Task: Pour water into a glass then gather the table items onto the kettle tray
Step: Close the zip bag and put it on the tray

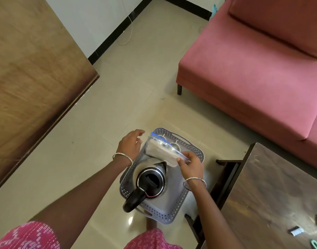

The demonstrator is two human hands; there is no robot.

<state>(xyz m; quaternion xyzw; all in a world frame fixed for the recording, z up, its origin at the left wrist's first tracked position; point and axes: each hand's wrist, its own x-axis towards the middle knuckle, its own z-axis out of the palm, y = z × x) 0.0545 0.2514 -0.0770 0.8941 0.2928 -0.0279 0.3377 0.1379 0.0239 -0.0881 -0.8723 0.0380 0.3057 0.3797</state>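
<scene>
bag (160, 150) pinched in right hand (190, 164) above kettle tray (172, 212), left hand (129, 144) loose-fingered beside it

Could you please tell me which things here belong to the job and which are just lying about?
Job: tray, kettle, zip bag pinched by the right hand, steel cups, left hand.
Lying about: sofa, white cable, wooden panel.

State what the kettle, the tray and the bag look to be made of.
Kettle: likely polished steel, mirror-like body; handle glossy black, probably plastic. Tray: apparently grey matte plastic, with perforated walls. Bag: thin clear plastic film with a blue zip strip, pinched by the right hand.
</scene>
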